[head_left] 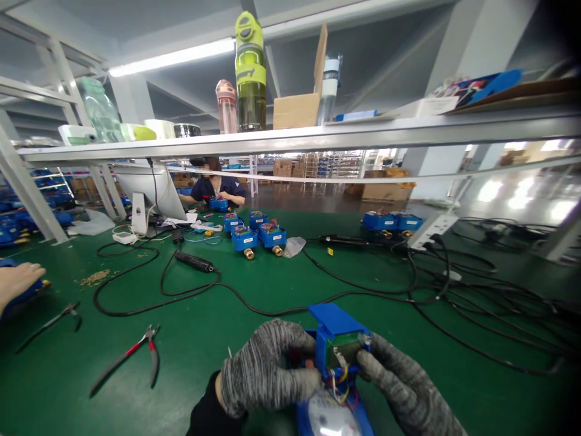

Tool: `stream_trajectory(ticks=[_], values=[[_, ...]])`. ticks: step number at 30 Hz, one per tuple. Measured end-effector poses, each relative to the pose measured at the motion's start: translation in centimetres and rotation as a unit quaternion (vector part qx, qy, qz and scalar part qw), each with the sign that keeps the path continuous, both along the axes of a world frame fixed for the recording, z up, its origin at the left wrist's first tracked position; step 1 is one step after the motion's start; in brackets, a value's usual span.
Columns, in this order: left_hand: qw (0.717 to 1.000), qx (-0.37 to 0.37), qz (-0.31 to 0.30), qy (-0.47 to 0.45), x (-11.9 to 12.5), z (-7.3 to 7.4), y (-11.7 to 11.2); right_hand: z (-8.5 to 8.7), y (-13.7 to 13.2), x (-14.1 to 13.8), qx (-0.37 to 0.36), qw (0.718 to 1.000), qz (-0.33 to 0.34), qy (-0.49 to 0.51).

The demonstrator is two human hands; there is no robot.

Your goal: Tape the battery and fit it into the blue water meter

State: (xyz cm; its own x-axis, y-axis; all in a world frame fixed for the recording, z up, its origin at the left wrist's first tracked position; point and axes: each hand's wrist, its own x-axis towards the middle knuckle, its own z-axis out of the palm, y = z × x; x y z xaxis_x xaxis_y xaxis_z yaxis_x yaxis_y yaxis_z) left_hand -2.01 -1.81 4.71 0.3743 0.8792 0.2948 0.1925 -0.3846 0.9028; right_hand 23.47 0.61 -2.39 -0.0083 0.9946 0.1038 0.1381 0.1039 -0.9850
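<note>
Both my hands wear grey knitted gloves and grip a blue plastic meter unit (334, 321) with its lid flipped up, at the near edge of the green table. My left hand (267, 366) wraps round the unit's left side. My right hand (399, 381) pinches its right side, next to a small circuit board (347, 348) with coloured wires (339, 387) running down into the housing.
Red-handled pliers (136, 357) and another hand tool (52, 321) lie at the left. Black cables (318, 284) cross the green table (227, 315). Several blue meters (258, 233) stand further back. A co-worker (216, 188) sits opposite; another person's hand (18, 280) rests at the far left. Bottles line the overhead shelf (318, 136).
</note>
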Motion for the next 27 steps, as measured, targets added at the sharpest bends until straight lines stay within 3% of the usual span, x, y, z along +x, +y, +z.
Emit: stream_trajectory(ticks=[4,11,15,20,27], values=[[0.996,-0.084,-0.005,-0.025,0.4,-0.2,0.2,-1.1,0.2,1.6,0.049,0.997,-0.001,-0.06],[0.992,-0.108,0.037,-0.046,1.0,-1.9,0.9,-3.0,0.8,4.3,0.103,0.989,-0.001,-0.109],[0.991,-0.096,0.059,-0.07,1.2,-2.6,1.0,-2.2,0.7,3.4,0.106,0.989,-0.001,-0.101],[0.987,-0.106,0.074,-0.094,1.4,-2.8,0.9,-0.4,0.4,1.1,0.05,0.997,-0.016,-0.053],[0.988,-0.089,0.11,-0.069,1.6,-2.7,1.3,0.0,0.0,1.1,0.008,1.0,-0.011,-0.01]])
